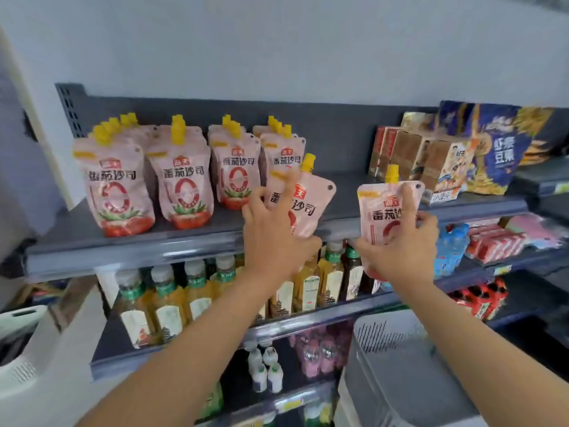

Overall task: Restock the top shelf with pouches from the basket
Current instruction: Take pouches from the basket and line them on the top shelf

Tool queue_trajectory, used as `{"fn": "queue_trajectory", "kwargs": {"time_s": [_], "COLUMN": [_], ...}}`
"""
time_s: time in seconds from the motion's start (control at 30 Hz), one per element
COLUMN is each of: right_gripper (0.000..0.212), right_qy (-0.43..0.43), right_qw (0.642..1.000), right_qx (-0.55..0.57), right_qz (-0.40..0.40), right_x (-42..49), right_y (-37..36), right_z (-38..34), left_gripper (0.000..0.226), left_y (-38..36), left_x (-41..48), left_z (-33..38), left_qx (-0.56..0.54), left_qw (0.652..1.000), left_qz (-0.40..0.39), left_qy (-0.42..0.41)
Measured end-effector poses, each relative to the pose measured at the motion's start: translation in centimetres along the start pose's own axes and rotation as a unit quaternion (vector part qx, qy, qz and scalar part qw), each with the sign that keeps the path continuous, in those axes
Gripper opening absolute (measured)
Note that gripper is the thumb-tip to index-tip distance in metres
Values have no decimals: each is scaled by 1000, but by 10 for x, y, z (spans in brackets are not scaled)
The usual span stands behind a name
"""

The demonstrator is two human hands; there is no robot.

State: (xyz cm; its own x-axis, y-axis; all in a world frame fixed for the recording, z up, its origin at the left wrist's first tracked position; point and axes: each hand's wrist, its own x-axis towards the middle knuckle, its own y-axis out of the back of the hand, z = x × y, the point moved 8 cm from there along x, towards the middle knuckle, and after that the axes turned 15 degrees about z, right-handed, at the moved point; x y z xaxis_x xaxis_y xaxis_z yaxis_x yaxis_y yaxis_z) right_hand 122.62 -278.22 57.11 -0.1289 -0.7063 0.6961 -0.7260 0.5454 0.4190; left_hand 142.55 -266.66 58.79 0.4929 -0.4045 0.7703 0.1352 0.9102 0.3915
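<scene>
Firmly grasped in fingers (288, 188): tilted pouch (308, 204) in left hand (271, 238), just beside the rows (184, 186); upright pouch (381, 211) in right hand (406, 245), probably nearer the shelf (138, 251) gap.

Amber bottles (166, 303) with pale labels lined the second shelf (308, 324). Brown boxes (409, 155) stood just beside blue bags (498, 149); red packs (495, 245) lay lower right.

pink pouches (184, 177) with yellow caps, grey shelf (132, 241), grey basket (397, 365)
</scene>
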Motion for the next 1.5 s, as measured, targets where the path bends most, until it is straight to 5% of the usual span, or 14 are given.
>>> {"fn": "queue_trajectory", "kwargs": {"time_s": [0.37, 0.7, 1.03, 1.3, 1.5], "right_gripper": [113, 114, 114, 118, 118], "right_qy": [30, 81, 76, 50, -1], "right_qw": [989, 979, 972, 973, 966], "right_qx": [147, 182, 217, 223, 245], "right_qz": [2, -37, -40, -45, -85], "right_x": [67, 85, 84, 73, 57], "right_y": [-56, -117, -141, -158, -182], "right_z": [-98, -110, -103, -94, -104], "left_gripper": [108, 110, 114, 132, 130], "left_y": [19, -34, -55, -60, -53], "left_x": [98, 82, 90, 73, 73], "left_z": [-47, -97, -99, -108, -109], "left_qx": [52, 53, 60, 76, 73], "left_qw": [982, 972, 971, 988, 991], "left_qz": [167, 187, 214, 87, 75], "left_qy": [66, 132, 93, 99, 87]}}
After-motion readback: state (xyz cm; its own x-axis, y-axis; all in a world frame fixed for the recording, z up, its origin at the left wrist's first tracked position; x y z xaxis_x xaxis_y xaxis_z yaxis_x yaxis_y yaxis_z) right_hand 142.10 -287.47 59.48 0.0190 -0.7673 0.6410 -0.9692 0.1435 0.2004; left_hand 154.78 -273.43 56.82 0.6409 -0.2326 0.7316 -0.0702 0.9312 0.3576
